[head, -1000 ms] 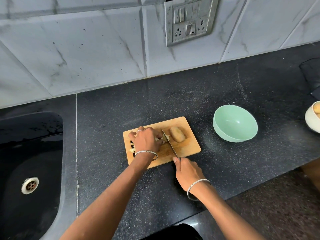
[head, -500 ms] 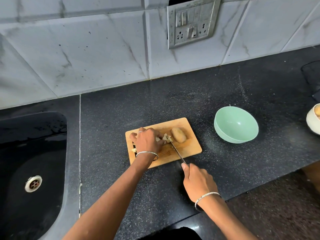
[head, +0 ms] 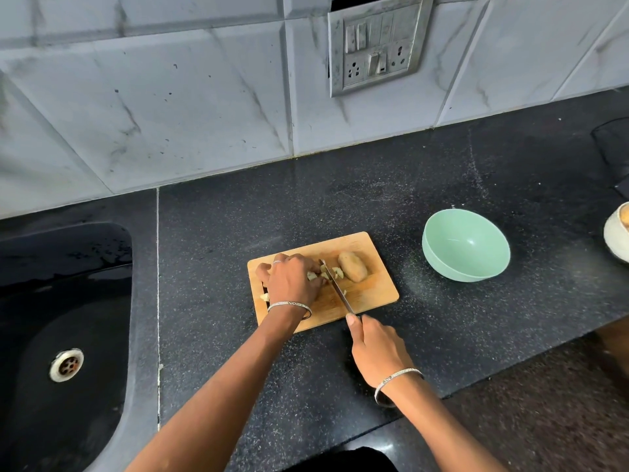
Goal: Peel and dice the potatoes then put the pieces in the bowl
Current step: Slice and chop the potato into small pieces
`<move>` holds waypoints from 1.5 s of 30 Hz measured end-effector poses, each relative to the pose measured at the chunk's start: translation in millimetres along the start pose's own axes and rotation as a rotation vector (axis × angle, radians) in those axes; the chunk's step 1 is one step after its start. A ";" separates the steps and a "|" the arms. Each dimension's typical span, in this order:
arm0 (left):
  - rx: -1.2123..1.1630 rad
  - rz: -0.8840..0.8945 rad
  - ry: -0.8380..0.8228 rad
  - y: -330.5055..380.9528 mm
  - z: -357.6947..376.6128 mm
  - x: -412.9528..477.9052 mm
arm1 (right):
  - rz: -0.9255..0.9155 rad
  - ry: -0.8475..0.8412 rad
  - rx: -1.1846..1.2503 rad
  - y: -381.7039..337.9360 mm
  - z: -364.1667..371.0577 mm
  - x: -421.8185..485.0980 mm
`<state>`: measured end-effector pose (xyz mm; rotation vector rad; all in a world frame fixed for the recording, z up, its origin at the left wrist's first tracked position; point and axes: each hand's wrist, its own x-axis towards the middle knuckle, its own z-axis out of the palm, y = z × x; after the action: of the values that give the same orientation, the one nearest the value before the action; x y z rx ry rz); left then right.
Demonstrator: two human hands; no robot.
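Grips knife [head: 335,287] in right hand [head: 377,349], blade near-to-far across cutting board [head: 374,291] middle; clamps potato pieces [head: 311,276] under left hand [head: 292,281] at board's left; whole potato [head: 353,266] at board's right.

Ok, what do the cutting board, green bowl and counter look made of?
Cutting board: pale wood or bamboo, matte, grain lines show. Green bowl: probably plastic, smooth even mint colour, soft sheen. Counter: polished black stone, likely granite, pale speckles.
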<state>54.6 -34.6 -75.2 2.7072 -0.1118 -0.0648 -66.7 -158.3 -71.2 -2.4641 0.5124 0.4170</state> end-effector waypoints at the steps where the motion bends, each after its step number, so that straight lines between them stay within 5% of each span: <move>1: -0.010 -0.003 -0.003 -0.2 0.2 0.9 | 0.003 -0.014 0.009 0.3 1.3 1.4; 14: -0.130 -0.070 -0.027 -0.9 2.4 7.4 | 0.027 -0.072 -0.026 -7.1 1.3 19.4; 23: 0.000 0.010 -0.008 -6.0 -0.3 8.6 | -0.103 0.178 -0.312 6.0 2.1 -9.4; 38: -0.022 0.240 0.029 -13.2 -0.1 -1.7 | -0.011 0.046 0.017 11.9 -11.7 7.4; 45: -0.160 0.171 0.003 -16.5 2.3 -1.2 | 0.001 0.074 -0.007 12.6 -6.8 9.1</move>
<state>54.4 -20.5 -84.2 2.5277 -0.3223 -0.0179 -63.1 -174.3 -75.5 -2.4938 0.5438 0.3295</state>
